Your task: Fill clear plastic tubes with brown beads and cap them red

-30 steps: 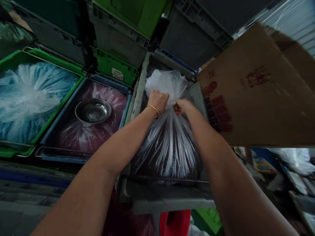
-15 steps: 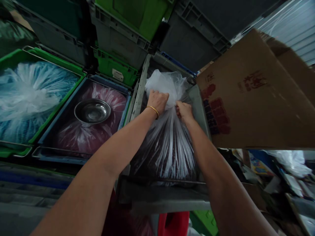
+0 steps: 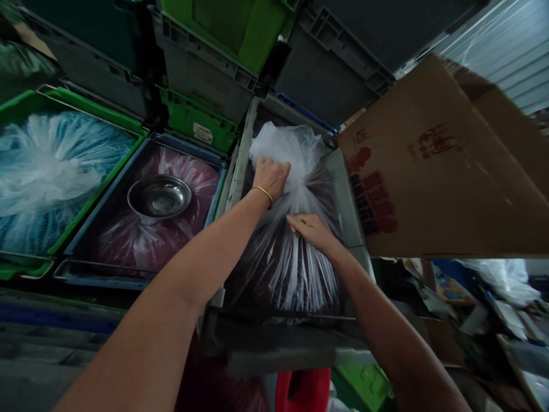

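Note:
A large clear plastic bag with dark contents sits in a grey crate. Its whitish top is gathered into a bunched neck. My left hand, with a gold bracelet at the wrist, is closed on the bunched plastic at the upper left of the neck. Lower down, my right hand lies over the pleated plastic just below the neck, its thumb and forefinger pressed together. Whatever may be between those fingertips is too small to make out.
To the left, a blue crate holds bagged reddish contents with a metal bowl on top. Beyond it stands a green crate holding a blue bag. Stacked crates rise behind. A cardboard box borders the right side.
My right hand has moved from the right side of the bag's neck down and slightly left, in front of the pleats. My left hand keeps its grip on the bunched plastic.

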`<move>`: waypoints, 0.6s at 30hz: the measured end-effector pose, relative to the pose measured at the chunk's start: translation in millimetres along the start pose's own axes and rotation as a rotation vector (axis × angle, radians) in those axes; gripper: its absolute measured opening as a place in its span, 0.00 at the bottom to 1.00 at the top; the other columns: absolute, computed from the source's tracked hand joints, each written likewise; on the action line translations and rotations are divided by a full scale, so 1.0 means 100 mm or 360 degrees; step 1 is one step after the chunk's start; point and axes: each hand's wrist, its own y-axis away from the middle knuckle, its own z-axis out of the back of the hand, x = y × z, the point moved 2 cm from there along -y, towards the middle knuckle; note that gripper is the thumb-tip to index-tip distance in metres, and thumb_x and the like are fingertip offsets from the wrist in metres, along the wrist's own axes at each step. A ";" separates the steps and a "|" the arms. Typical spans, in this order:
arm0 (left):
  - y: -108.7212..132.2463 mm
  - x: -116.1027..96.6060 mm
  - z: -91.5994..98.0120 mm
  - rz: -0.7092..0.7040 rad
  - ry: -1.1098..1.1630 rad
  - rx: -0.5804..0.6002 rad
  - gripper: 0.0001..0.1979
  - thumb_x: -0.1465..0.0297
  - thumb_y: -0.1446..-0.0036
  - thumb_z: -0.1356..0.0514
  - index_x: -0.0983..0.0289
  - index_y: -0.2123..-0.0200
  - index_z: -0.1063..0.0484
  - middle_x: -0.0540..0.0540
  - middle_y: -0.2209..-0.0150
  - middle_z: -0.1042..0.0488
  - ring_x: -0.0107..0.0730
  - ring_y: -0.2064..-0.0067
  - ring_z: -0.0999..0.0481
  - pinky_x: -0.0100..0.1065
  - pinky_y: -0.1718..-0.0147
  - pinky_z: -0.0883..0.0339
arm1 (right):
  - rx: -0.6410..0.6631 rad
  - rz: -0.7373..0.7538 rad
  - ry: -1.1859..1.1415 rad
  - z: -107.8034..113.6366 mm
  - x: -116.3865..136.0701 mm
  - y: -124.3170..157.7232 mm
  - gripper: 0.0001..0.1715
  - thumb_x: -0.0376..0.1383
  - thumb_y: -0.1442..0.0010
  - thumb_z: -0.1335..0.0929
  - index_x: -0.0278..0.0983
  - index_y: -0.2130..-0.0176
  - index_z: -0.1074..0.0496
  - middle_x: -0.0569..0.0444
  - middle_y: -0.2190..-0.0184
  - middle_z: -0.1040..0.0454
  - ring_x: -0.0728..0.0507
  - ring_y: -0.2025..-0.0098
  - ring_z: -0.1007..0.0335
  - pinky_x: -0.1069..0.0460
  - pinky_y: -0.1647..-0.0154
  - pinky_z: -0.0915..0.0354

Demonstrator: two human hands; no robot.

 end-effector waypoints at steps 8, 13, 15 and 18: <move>0.01 -0.06 0.06 -0.0102 -0.0016 -0.0084 0.16 0.73 0.37 0.57 0.66 0.56 0.31 0.63 0.60 0.25 0.43 0.55 0.30 0.44 0.53 0.46 | -0.0835 -0.0178 0.0194 0.53 -0.15 -0.69 0.11 0.34 0.48 0.34 0.34 0.63 0.27 0.56 0.73 0.29 0.49 0.71 0.34 0.56 0.69 0.39; 0.00 -0.07 0.11 -0.0143 -0.0009 -0.0147 0.15 0.69 0.36 0.55 0.67 0.55 0.31 0.63 0.61 0.25 0.44 0.55 0.29 0.44 0.53 0.46 | -0.0669 0.0003 0.0274 0.54 -0.13 -1.03 0.10 0.31 0.56 0.30 0.36 0.69 0.24 0.54 0.68 0.25 0.45 0.60 0.32 0.54 0.58 0.37; -0.01 -0.09 0.11 -0.0260 -0.0021 -0.0190 0.15 0.68 0.36 0.55 0.67 0.57 0.31 0.62 0.63 0.24 0.42 0.57 0.28 0.43 0.54 0.45 | -0.0631 0.0002 0.0228 0.52 -0.13 -1.07 0.05 0.32 0.54 0.32 0.36 0.72 0.25 0.55 0.72 0.25 0.45 0.62 0.31 0.55 0.62 0.37; -0.01 -0.12 0.09 -0.0456 -0.0036 -0.0269 0.15 0.67 0.35 0.55 0.67 0.59 0.30 0.60 0.66 0.24 0.41 0.60 0.28 0.42 0.56 0.44 | -0.0652 -0.0051 0.0138 0.49 -0.13 -1.15 0.06 0.32 0.51 0.35 0.33 0.76 0.27 0.56 0.79 0.29 0.47 0.70 0.32 0.55 0.70 0.38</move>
